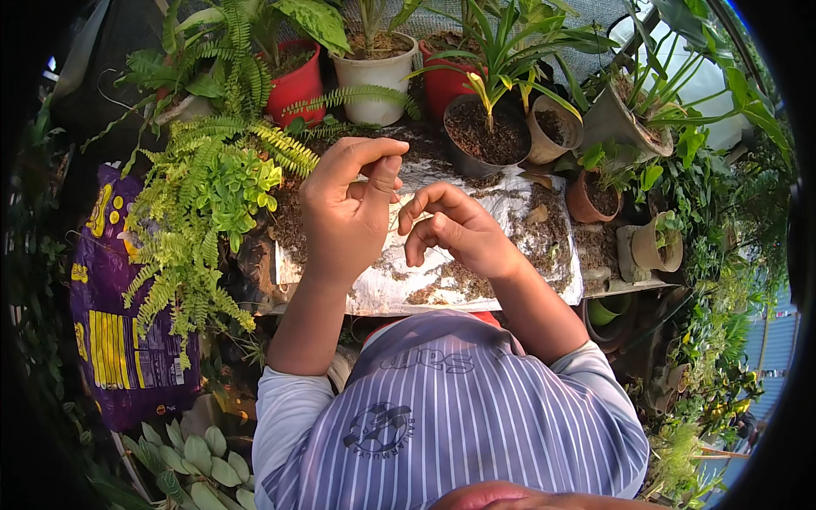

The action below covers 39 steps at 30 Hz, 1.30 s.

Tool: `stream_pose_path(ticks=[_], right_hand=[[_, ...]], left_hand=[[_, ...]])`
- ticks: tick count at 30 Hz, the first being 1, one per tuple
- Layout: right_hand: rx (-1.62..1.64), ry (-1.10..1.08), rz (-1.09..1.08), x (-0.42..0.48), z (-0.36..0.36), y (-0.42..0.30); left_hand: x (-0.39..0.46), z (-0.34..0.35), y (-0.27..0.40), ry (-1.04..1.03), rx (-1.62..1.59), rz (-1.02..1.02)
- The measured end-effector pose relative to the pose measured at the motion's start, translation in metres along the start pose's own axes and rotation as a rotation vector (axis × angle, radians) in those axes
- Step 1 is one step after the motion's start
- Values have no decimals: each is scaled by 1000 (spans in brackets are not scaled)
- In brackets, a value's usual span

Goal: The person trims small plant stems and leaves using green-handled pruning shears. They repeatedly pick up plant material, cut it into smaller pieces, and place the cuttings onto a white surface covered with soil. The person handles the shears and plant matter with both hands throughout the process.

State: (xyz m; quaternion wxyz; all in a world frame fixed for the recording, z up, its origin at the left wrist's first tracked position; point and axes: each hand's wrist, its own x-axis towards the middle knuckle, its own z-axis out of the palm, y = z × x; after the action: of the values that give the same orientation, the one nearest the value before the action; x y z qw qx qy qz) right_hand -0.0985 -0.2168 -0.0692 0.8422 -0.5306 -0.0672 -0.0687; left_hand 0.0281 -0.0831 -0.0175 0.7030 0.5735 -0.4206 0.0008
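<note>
My left hand [350, 210] is raised over the work surface, its thumb and index fingertip close together; whether something thin lies between them cannot be told. Just right of it my right hand [452, 229] has its fingers curled, with the thumb apart from the lower fingers and nothing plain to see in it. Below both hands lies a white plastic sheet [382, 293] strewn with dark soil. Beyond the hands, a black pot [475, 167] of brown potting mix holds a green leafy plant [489, 95] with a cut yellowish leaf base.
Red pots [290, 83] and a white pot [376, 89] line the back. A beige pot [542, 150], a tilted grey pot [599, 121] and small terracotta pots [583, 207] stand at the right. Ferns [185, 223] hang at the left beside a purple sack [108, 319].
</note>
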Motion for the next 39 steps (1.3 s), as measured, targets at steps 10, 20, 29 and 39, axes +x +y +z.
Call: stream_pose_path(ticks=[10,20,29,39], right_hand=[[-26,102,99,-67,-33,-21],[-468,293,-76,-87,-35,8],[-280,228,-47,-89,-46,24],[-425,-29,32,-68,-39,9]], left_hand=[[8,79,-4,34,26,-30],[10,111,1,256,-63,-145],[8,99,4,367,-51,-90],[18,80,12,467,28,-74]])
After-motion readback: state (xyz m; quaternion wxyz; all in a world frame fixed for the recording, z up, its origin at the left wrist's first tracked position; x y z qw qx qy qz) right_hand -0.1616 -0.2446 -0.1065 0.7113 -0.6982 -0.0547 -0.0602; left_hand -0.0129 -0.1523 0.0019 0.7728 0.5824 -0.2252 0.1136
